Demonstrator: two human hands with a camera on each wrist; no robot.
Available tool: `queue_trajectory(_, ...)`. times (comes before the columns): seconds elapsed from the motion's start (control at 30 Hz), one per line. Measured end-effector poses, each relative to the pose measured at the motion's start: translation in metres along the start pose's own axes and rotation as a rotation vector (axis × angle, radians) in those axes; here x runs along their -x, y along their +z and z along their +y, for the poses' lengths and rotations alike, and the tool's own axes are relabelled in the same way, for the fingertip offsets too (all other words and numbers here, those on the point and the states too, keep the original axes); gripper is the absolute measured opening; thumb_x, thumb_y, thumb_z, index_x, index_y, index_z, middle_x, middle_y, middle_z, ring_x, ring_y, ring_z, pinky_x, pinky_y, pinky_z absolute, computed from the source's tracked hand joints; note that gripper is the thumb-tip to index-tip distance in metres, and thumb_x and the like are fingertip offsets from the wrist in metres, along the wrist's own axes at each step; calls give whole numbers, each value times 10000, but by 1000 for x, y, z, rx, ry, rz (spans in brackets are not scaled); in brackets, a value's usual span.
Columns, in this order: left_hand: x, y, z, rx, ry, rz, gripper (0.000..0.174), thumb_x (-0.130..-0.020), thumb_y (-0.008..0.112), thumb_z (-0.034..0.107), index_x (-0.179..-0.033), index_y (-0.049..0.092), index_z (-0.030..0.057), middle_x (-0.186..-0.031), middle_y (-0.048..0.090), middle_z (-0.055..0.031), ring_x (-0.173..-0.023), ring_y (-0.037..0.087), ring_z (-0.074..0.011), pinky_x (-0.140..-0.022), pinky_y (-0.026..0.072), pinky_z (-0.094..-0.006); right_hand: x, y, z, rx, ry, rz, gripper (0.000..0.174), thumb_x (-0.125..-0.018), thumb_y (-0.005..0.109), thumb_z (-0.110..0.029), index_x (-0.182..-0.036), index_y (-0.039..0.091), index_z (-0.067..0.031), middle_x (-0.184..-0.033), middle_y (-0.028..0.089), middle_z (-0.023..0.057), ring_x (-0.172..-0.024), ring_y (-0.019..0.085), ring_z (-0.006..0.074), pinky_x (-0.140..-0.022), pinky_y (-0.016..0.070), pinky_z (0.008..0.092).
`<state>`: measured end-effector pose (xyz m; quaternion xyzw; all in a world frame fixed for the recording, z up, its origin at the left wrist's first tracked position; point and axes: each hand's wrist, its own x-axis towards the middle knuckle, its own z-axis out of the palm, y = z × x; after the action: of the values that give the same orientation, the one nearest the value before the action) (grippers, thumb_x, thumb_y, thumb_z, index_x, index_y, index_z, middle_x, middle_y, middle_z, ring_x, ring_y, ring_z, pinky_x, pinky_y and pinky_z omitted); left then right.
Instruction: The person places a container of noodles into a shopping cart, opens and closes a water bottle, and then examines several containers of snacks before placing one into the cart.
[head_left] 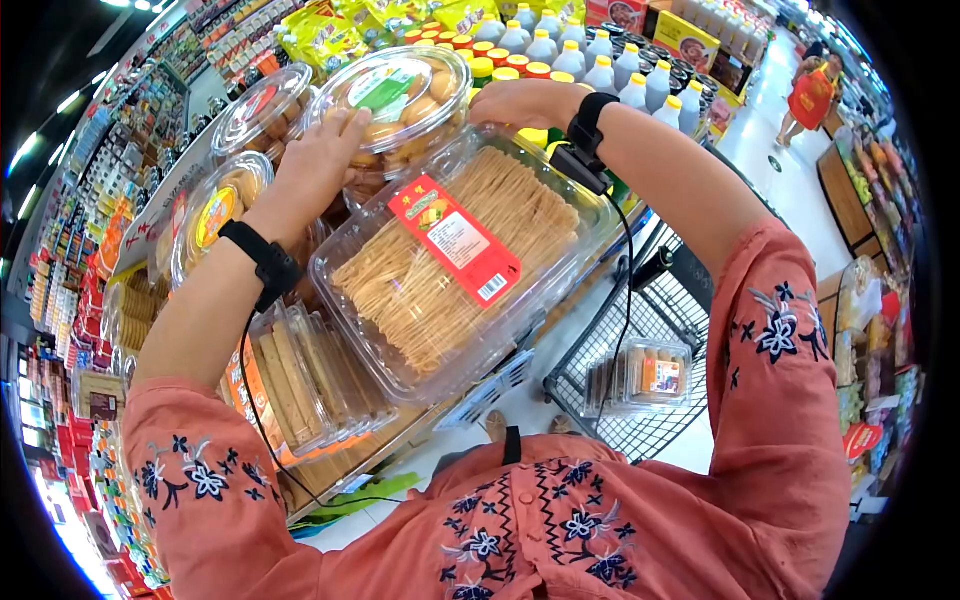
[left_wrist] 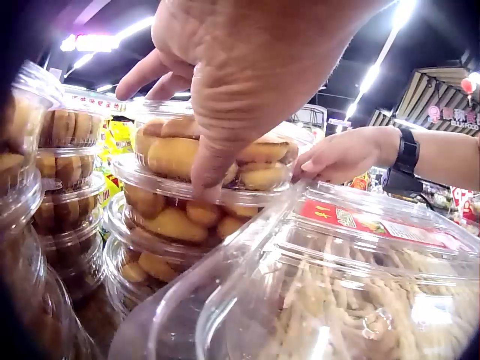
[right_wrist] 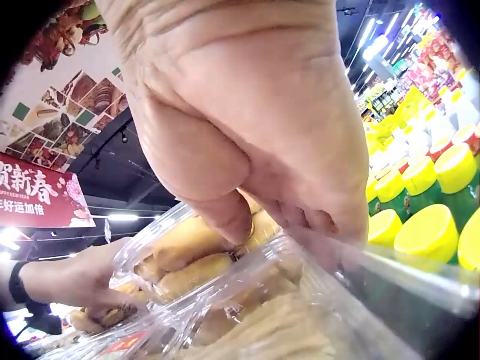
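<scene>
Round tub: a clear plastic round tub of golden buns with a green-and-white label (head_left: 400, 90) sits on top of a stack, a second clear tub of buns (left_wrist: 169, 219) directly beneath it.
Left grip: the left hand (head_left: 318, 165) is clamped on the round tub's near-left rim, thumb on the lower side, fingers spread above.
Right grip: the right hand (head_left: 520, 103) is at the tub's right side, fingers bent; whether they hold the tub or the adjoining box edge cannot be told.
Box in front: a large rectangular clear plastic box of thin tan sticks with a red label (head_left: 470, 250) lies tilted between the torso and the round tub, covering part of the stack.
Left neighbours: a red-labelled round clear tub (head_left: 260, 108) and a yellow-labelled round clear tub (head_left: 215, 210) crowd the left forearm's side.
Right neighbours: jars with yellow lids (right_wrist: 427, 236) stand close by the right hand; pale grey bottles with yellow caps (head_left: 600, 75) extend beyond.
Below: clear packs of long biscuit sticks (head_left: 310, 380) lie near the wood-edged surface's front.
Cart: a dark wire shopping cart (head_left: 630, 432) holds clear packs with an orange label (head_left: 650, 375).
Aisle: a person in red (head_left: 812, 98) appears well apart.
</scene>
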<state>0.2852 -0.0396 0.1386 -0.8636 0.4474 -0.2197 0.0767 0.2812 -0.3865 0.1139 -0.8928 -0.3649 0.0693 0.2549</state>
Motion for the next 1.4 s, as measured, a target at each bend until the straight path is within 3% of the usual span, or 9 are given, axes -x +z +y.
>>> queue_trajectory(0.17, -6, 0, -12, 15, -48, -36, 585, -823, 714, 115, -1359, 482, 84, -1243, 597, -152, -1055, 652, -327, -786, 552, -431, -11, -2, 10, 459, -323, 53, 294, -784, 660, -4, -1076, 622, -15, -969, 643, 171, -938, 638, 336, -722, 529, 434)
queue_trajectory(0.27, -2, 4, -21, 49, 13, 32, 514, -850, 680, 121, -1333, 509, 75, -1195, 615, -152, -1029, 659, -330, -793, 549, -422, -24, 2, 9, 551, -224, -45, 252, -824, 631, -41, -1070, 606, 10, -961, 641, 160, -924, 643, 297, -727, 529, 422)
queue_trajectory(0.47, 1, 7, -31, 121, 54, 57, 469, -889, 644, 116, -1336, 512, 70, -1206, 610, -155, -1037, 650, -354, -830, 538, -427, -22, 9, -45, -295, 502, 61, 405, -939, 511, -254, -1228, 587, 19, -1075, 635, 109, -965, 611, 205, -830, 524, 355)
queue_trajectory(0.57, 0, 1, -22, 61, 68, 62, 456, -901, 637, 121, -1334, 510, 57, -1212, 607, -171, -1040, 648, -360, -840, 534, -428, -23, 15, -27, -334, 524, 58, 477, -915, 539, -292, -1275, 577, 19, -1152, 637, 120, -955, 612, 210, -835, 524, 354)
queue_trajectory(0.67, -3, -5, -19, 75, -19, -66, 572, -867, 673, 91, -1401, 468, 74, -1341, 546, -153, -1129, 611, -375, -898, 525, -446, -17, 11, -24, -267, 500, 41, 293, -910, 572, -273, -1058, 606, -21, -902, 594, 54, -793, 551, 168, -701, 492, 331)
queue_trajectory(0.87, -2, -5, -23, 38, 15, -25, 640, -835, 748, 166, -1389, 452, 48, -1308, 573, -183, -1168, 589, -367, -927, 515, -441, 16, 6, -42, -279, 539, 60, 508, -930, 553, -310, -1334, 535, -1, -1066, 616, 94, -1003, 592, 195, -865, 522, 349)
queue_trajectory(1.03, 5, -36, -18, 130, -18, -75, 671, -851, 740, 188, -1436, 436, 67, -1412, 519, -174, -1290, 516, -356, -1065, 432, -430, 59, 0, -54, -207, 353, 52, 472, -986, 496, -322, -1332, 527, -3, -1348, 511, 112, -1147, 586, 214, -973, 514, 346)
queue_trajectory(1.17, 22, -85, 3, 306, -160, -92, 664, -896, 702, 254, -1471, 425, 70, -1460, 495, -181, -1335, 493, -338, -1108, 391, -401, 90, 9, -84, -240, 520, 259, 534, -966, 512, -365, -1387, 524, -37, -1458, 477, 129, -1189, 582, 236, -977, 499, 314)
queue_trajectory(1.4, 94, -185, 76, 519, -325, -215, 697, -919, 667, 277, -1505, 389, 22, -1510, 459, -195, -1382, 460, -305, -1134, 351, -383, 137, 53, -82, -145, 480, 420, 494, -953, 568, -400, -1283, 586, -33, -998, 669, 80, -872, 631, 189, -810, 514, 309)
